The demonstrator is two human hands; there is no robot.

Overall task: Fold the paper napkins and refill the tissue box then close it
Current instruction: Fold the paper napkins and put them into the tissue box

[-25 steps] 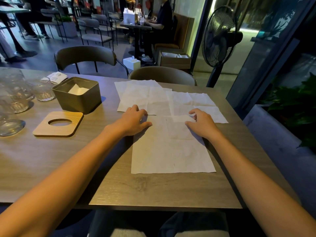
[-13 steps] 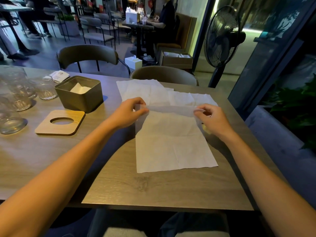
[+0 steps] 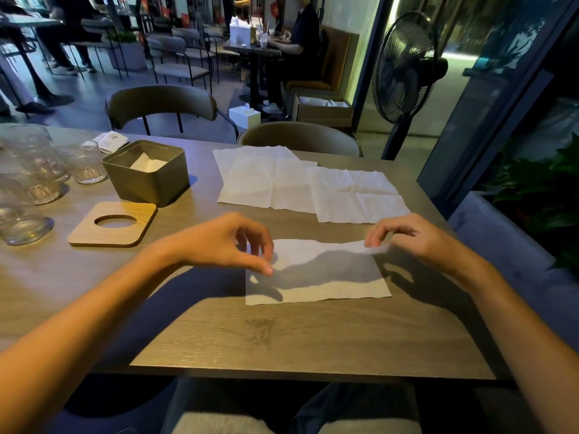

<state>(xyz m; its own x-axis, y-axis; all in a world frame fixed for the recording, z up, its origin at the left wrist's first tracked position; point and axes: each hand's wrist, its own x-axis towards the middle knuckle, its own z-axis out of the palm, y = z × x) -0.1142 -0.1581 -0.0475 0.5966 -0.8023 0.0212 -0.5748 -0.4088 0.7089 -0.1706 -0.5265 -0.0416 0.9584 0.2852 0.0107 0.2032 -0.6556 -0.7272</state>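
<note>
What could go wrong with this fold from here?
1. The right hand holds the napkin by its folded-over edge above the table, while the left hand pinches its end lower; the crease may land skewed.
2. The sheet looks thin and is pinched at both ends; pulling it taut could tear it.

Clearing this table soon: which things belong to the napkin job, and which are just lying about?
Job: half-folded napkin, pinched by left hand and right hand; spread napkins; open tissue box; wooden lid.
Lying about: drinking glasses; small paper packet; standing fan.
</note>
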